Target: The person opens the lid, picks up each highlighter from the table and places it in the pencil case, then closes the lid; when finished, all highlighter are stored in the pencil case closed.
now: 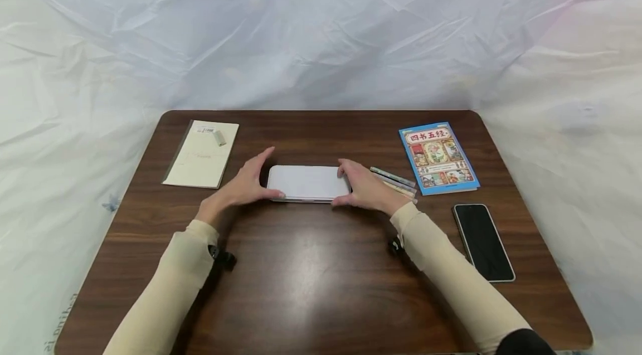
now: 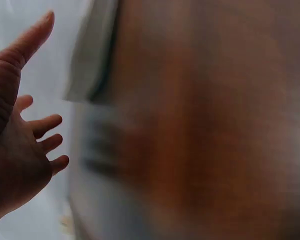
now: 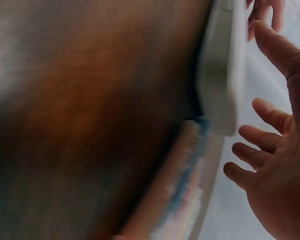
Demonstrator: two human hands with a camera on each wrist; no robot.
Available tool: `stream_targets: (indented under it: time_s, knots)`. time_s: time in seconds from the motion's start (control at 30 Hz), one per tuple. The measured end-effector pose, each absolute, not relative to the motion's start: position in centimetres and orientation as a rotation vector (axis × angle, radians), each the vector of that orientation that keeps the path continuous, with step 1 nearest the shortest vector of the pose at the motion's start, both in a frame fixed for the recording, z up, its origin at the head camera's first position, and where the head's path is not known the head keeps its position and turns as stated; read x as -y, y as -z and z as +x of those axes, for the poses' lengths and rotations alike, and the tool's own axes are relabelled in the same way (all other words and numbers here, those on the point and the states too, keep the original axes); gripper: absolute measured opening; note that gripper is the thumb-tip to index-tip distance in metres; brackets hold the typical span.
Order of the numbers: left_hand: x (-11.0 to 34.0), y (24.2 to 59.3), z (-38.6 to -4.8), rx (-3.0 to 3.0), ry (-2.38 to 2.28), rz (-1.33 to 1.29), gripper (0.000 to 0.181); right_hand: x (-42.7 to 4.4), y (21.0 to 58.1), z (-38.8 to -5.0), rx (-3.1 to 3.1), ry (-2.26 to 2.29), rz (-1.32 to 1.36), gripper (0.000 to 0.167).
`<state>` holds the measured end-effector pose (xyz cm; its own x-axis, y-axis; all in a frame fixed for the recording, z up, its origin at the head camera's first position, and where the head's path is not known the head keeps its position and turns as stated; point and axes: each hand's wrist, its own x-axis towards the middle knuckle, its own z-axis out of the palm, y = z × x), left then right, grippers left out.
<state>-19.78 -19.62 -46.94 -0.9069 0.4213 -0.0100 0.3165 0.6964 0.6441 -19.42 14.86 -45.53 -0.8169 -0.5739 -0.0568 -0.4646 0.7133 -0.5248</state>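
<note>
A white, flat, rounded box-like object [image 1: 303,182] lies lengthwise across the middle of the table. My left hand [image 1: 244,183] is at its left end, thumb by the near corner and fingers extended beyond the end. At the right end is my right hand [image 1: 368,188], its thumb and bent index finger around the corners. Both wrist views show spread fingers on the left hand [image 2: 20,125] and right hand [image 3: 275,165], with a visible gap to the white object [image 2: 92,55]. Contact in the head view cannot be told.
Several slim pens [image 1: 393,178] lie beside the right hand. A cream notebook [image 1: 200,163] with a small eraser-like piece [image 1: 219,138] on it is at back left. At the right are a blue illustrated book [image 1: 438,159] and a dark-screened phone [image 1: 484,242]. White sheeting [image 1: 321,32] hangs behind the table.
</note>
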Motion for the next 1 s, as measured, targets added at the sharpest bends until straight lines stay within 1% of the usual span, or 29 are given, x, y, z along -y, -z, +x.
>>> stream_targets:
  time_s: [0.1, 0.23, 0.4, 0.63, 0.83, 0.97, 1.0]
  knots:
    - [19.6, 48.5, -19.2, -2.728, -1.045, 0.628, 0.126, -14.7, 46.3, -19.2, -2.762, 0.662, -0.875, 0.072]
    - [19.0, 49.9, -18.9, -2.728, -1.067, 0.656, 0.123, -14.4, 46.9, -18.9, -2.812, 0.605, -0.927, 0.074]
    - [19.0, 50.5, -18.6, -2.793, -1.094, 0.637, 0.118, -14.1, 47.3, -18.9, -2.847, 0.601, -0.988, 0.073]
    - [19.0, 50.9, -18.5, -2.796, -1.16, 0.555, 0.12, -14.9, 46.6, -19.8, -2.799, 0.589, -1.018, 0.069]
    - [18.7, 50.8, -18.5, -2.743, -1.212, 0.502, 0.124, -16.1, 44.1, -22.2, -2.546, 0.731, -0.909, 0.06]
    - [19.0, 51.2, -18.5, -2.775, -1.209, 0.463, 0.132, -16.5, 42.9, -25.6, -2.294, 0.932, -0.72, 0.052]
    - [19.1, 51.4, -18.5, -2.792, -1.212, 0.466, 0.135, -16.6, 42.8, -26.5, -2.255, 0.993, -0.659, 0.053]
